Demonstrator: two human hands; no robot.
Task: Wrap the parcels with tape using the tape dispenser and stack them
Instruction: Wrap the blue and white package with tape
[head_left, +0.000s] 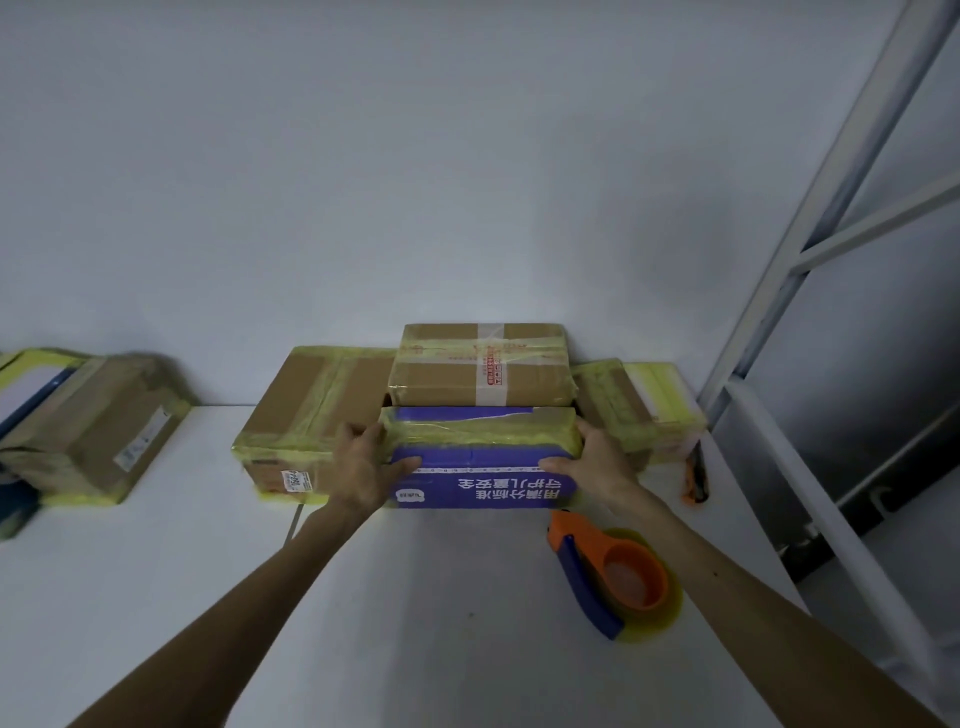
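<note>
Blue parcel (483, 480), banded with yellowish tape, is at the middle of the white counter (441, 623), resting on it or barely above it; which cannot be told. The left hand (363, 467) grips its left end and the right hand (597, 462) its right end, thumbs on the front face. Taped brown parcels (483, 374) crowd just behind it. The orange-and-blue tape dispenser (608, 577) lies near the right forearm.

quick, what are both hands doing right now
left hand: grips the left end of the purple parcel.
right hand: grips the right end of the same parcel.
</note>
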